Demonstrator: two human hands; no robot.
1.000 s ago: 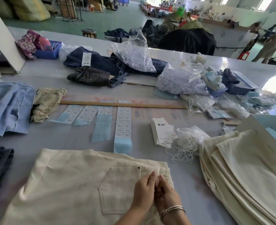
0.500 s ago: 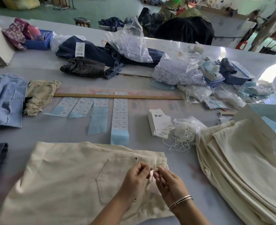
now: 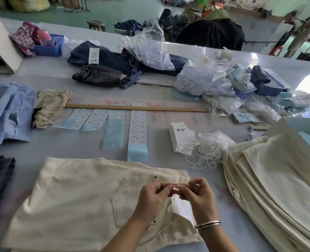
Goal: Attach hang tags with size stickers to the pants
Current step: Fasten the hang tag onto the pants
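Just below both grips, hang tag.

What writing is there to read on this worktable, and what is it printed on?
"恒欣": on the top hang tag of the stack.
"恒欣", faintly: on the tag on the dark jeans.
"110", roughly: on the size stickers; smaller print unreadable.
Tag under the hands: too blurred.

Bare table lies open left of the sticker strips. Right of them, a hang-tag stack and loose white strings block the way, touching a cream pants pile. A wooden ruler borders their far ends.
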